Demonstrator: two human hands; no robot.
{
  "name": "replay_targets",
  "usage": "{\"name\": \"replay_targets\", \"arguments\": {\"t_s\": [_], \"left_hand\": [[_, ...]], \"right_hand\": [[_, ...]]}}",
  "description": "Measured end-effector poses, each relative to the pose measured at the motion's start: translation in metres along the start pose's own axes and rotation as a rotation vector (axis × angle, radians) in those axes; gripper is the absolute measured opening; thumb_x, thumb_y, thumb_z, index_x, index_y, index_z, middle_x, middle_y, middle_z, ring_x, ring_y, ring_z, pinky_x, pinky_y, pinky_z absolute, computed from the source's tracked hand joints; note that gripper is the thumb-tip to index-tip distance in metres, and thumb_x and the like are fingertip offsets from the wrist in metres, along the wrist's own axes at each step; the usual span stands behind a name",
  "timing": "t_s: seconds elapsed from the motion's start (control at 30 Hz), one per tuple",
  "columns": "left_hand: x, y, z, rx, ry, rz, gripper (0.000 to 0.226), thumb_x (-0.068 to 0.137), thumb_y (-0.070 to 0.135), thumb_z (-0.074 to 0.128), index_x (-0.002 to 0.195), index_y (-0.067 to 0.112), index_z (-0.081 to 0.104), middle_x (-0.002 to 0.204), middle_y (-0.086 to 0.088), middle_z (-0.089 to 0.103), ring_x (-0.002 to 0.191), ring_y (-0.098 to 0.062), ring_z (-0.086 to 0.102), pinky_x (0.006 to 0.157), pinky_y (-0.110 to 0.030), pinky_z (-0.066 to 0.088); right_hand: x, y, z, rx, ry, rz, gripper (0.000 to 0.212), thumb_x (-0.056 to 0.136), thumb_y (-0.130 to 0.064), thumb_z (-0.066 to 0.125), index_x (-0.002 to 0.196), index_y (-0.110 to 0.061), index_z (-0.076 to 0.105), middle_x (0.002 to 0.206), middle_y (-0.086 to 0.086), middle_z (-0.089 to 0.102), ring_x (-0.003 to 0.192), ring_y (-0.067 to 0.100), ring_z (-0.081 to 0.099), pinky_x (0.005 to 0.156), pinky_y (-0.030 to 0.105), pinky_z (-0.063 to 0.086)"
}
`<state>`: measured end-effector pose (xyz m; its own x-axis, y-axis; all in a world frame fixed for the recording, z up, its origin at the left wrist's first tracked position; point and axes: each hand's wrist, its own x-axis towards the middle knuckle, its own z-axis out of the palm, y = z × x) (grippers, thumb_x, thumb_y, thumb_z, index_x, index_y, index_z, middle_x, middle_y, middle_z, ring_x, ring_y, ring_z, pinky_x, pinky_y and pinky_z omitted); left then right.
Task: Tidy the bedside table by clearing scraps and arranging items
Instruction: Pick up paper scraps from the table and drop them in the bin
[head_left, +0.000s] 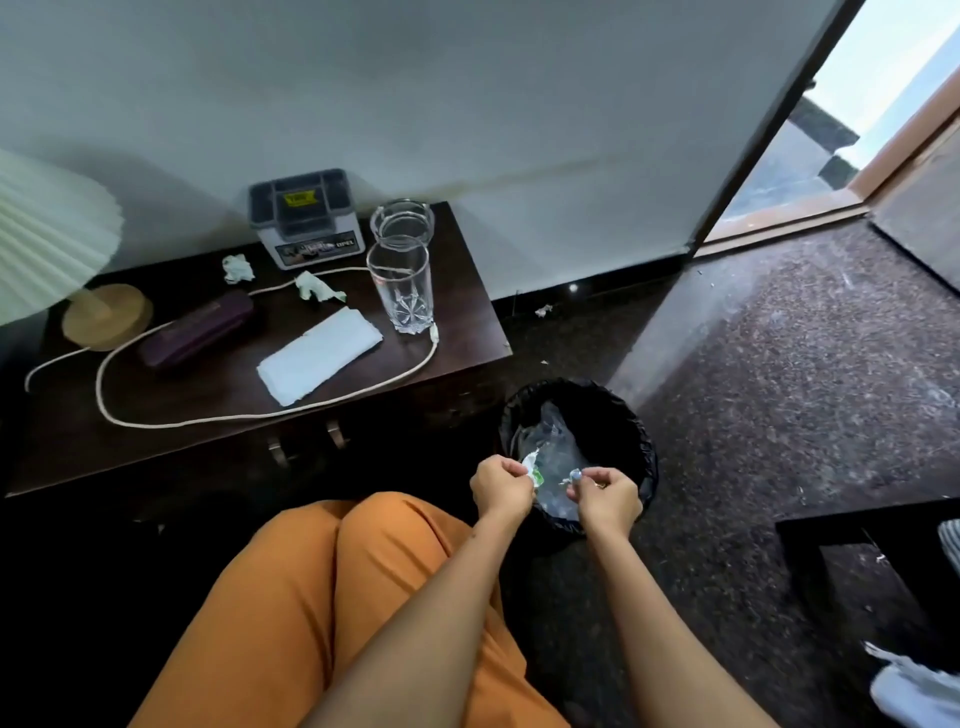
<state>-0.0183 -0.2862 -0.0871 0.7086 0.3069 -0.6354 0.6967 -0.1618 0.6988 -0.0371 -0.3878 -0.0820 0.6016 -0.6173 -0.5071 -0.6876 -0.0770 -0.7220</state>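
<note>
Left hand (500, 486) pinches a white-green scrap (534, 464); right hand (607, 493), just beside it, pinches a small wrapper (574, 474); both above the black-lined bin (631, 441); table (462, 332) up-left.

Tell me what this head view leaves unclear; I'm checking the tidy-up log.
- Scraps in the left hand and right hand: fingers cover most of them.
- Bin contents: dark liner and glare hide them.
- Lamp: cut by the left edge.
- Box label: too blurred.
- Drawer handles: in shadow.
</note>
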Motion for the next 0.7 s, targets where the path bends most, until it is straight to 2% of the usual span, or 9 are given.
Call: {"name": "replay_targets", "arguments": {"t_s": [0.1, 0.27, 0.37, 0.43, 0.53, 0.57, 0.6, 0.63, 0.7], "left_hand": [[0.000, 0.000, 0.013, 0.012, -0.093, -0.026, 0.021, 0.078, 0.007, 0.060, 0.064, 0.023, 0.060, 0.094, -0.008, 0.071, 0.088, -0.026, 0.070, 0.082, -0.035, 0.058], [0.003, 0.008, 0.027, 0.039, -0.280, -0.103, 0.032, 0.076, -0.004, 0.045, 0.056, 0.020, 0.047, 0.069, -0.007, 0.051, 0.071, -0.021, 0.052, 0.069, -0.029, 0.046], [0.005, 0.021, 0.032, 0.028, -0.369, -0.123, 0.039, 0.077, -0.010, 0.033, 0.052, 0.019, 0.030, 0.059, -0.003, 0.027, 0.055, -0.017, 0.029, 0.055, -0.028, 0.029], [0.004, 0.030, 0.031, 0.043, -0.407, -0.135, 0.033, 0.082, -0.011, 0.032, 0.058, 0.010, 0.042, 0.067, -0.007, 0.032, 0.060, -0.017, 0.033, 0.050, -0.026, 0.030], [0.007, 0.033, 0.031, -0.006, -0.450, -0.154, 0.032, 0.088, -0.009, 0.033, 0.115, -0.023, 0.042, 0.100, -0.024, 0.047, 0.073, -0.023, 0.042, 0.050, -0.027, 0.039], [0.006, 0.034, 0.029, -0.020, -0.459, -0.153, 0.032, 0.088, -0.009, 0.033, 0.115, -0.025, 0.039, 0.097, -0.009, 0.030, 0.067, -0.020, 0.041, 0.047, -0.027, 0.040], [0.008, 0.035, 0.028, -0.037, -0.466, -0.163, 0.023, 0.088, -0.010, 0.032, 0.102, -0.025, 0.043, 0.129, -0.034, 0.040, 0.061, -0.017, 0.037, 0.045, -0.027, 0.039], [0.006, 0.038, 0.024, -0.035, -0.455, -0.172, 0.015, 0.088, -0.012, 0.032, 0.082, -0.016, 0.045, 0.083, -0.018, 0.049, 0.057, -0.016, 0.033, 0.046, -0.028, 0.039], [0.005, 0.039, 0.018, -0.083, -0.440, -0.202, 0.030, 0.087, -0.012, 0.032, 0.066, 0.008, 0.038, 0.064, -0.006, 0.032, 0.054, -0.015, 0.029, 0.049, -0.029, 0.039]], "right_hand": [[0.011, 0.006, 0.001, -0.039, -0.046, 0.052, 0.022, 0.089, -0.014, 0.054, 0.098, -0.004, 0.072, 0.094, 0.012, 0.072, 0.093, 0.028, 0.064, 0.084, 0.033, 0.047], [0.024, 0.001, 0.002, -0.006, -0.082, 0.157, 0.023, 0.090, -0.011, 0.047, 0.101, -0.020, 0.066, 0.096, 0.012, 0.062, 0.078, 0.021, 0.051, 0.053, 0.028, 0.036], [0.038, -0.001, 0.007, 0.074, -0.130, 0.231, 0.036, 0.087, -0.008, 0.044, 0.118, -0.014, 0.061, 0.100, 0.008, 0.056, 0.082, 0.021, 0.050, 0.068, 0.029, 0.041], [0.044, -0.007, 0.007, 0.129, -0.151, 0.273, 0.047, 0.089, -0.006, 0.042, 0.135, -0.010, 0.048, 0.114, 0.011, 0.055, 0.091, 0.024, 0.052, 0.077, 0.033, 0.046], [0.041, -0.019, 0.004, 0.188, -0.134, 0.322, 0.048, 0.094, -0.006, 0.038, 0.141, -0.011, 0.040, 0.136, 0.014, 0.046, 0.110, 0.032, 0.053, 0.092, 0.042, 0.052], [0.039, -0.021, 0.005, 0.170, -0.105, 0.319, 0.048, 0.094, -0.006, 0.038, 0.142, -0.011, 0.039, 0.139, 0.014, 0.045, 0.116, 0.034, 0.051, 0.095, 0.046, 0.050], [0.038, -0.022, 0.005, 0.135, -0.069, 0.305, 0.049, 0.094, -0.007, 0.038, 0.142, -0.011, 0.038, 0.141, 0.015, 0.045, 0.119, 0.035, 0.051, 0.098, 0.047, 0.048], [0.036, -0.023, 0.005, 0.105, -0.037, 0.286, 0.048, 0.094, -0.009, 0.038, 0.142, -0.011, 0.038, 0.142, 0.015, 0.045, 0.120, 0.036, 0.050, 0.100, 0.047, 0.047], [0.030, -0.025, 0.007, 0.069, 0.014, 0.260, 0.048, 0.094, -0.010, 0.039, 0.141, -0.010, 0.039, 0.140, 0.015, 0.048, 0.120, 0.036, 0.051, 0.100, 0.044, 0.045]]}}
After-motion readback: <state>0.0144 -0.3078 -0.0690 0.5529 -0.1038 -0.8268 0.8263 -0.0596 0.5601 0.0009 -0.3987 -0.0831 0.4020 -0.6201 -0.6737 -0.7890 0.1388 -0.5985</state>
